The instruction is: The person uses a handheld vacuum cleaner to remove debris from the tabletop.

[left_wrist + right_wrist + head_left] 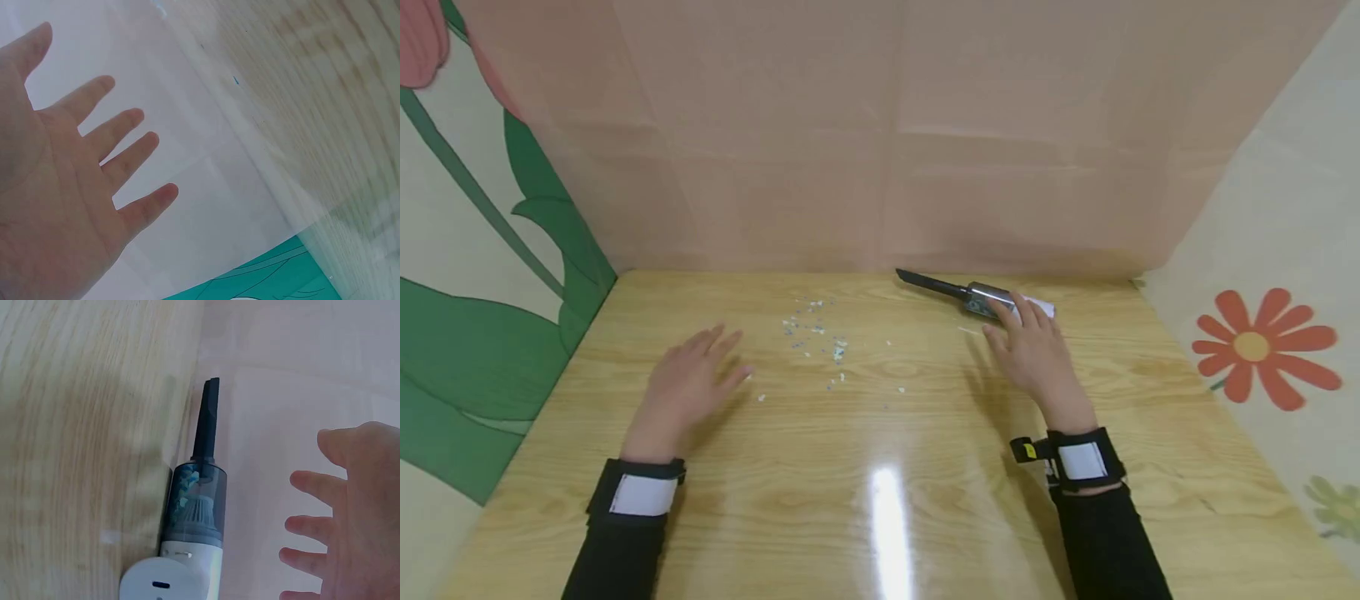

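A small handheld vacuum cleaner point(987, 300) lies at the back right of the wooden table, its black crevice nozzle pointing left. In the right wrist view, bluish and white bits show inside the clear dust cup point(194, 500) ahead of the white body. My right hand point(1036, 357) is over the near side of the vacuum, overlapping its rear end; its fingers are spread and grip nothing. Over the left part of the table is my empty left hand point(688, 387), and the left wrist view shows its palm with fingers apart. Tiny paper scraps point(838, 350) are scattered between the hands.
A pinkish-brown covering point(880, 150) rises along the table's back edge. Panels with printed flowers point(1251, 346) and green leaves flank both sides. Bright light reflects off the table point(775, 500) at the front middle. Both wrists wear black straps.
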